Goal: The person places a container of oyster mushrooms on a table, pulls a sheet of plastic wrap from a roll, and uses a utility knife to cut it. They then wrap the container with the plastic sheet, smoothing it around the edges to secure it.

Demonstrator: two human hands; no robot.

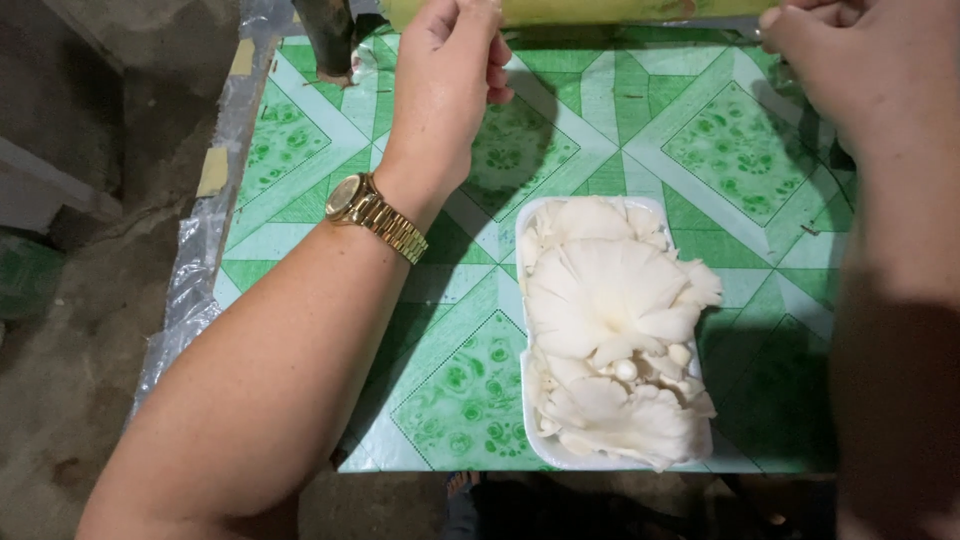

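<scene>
One white tray (535,225) lies nearest, at the near edge of the table (700,150), and it is full of pale oyster mushrooms (610,330) that hang a little over its right and near rim. The table has a green cloth with diamond patterns, and a clear plastic sheet (190,290) hangs down over its left side toward the grey floor (70,380). Some yellowish tape pieces (212,172) sit on this left border. Both forearms pass on each side of the tray without touching it. The left wrist wears a gold watch (372,212).

Farther away, at the far edge of the table, a long yellow-green roll (620,10) lies across, only partly in view. The left hand (450,70) is at its left end, fingers curled together into a loose fist on it. The right hand (850,60) is at the right end, fingers also bent and pressed together; what they pinch exactly I cannot tell. A dark post (328,35) stands at the far left corner.
</scene>
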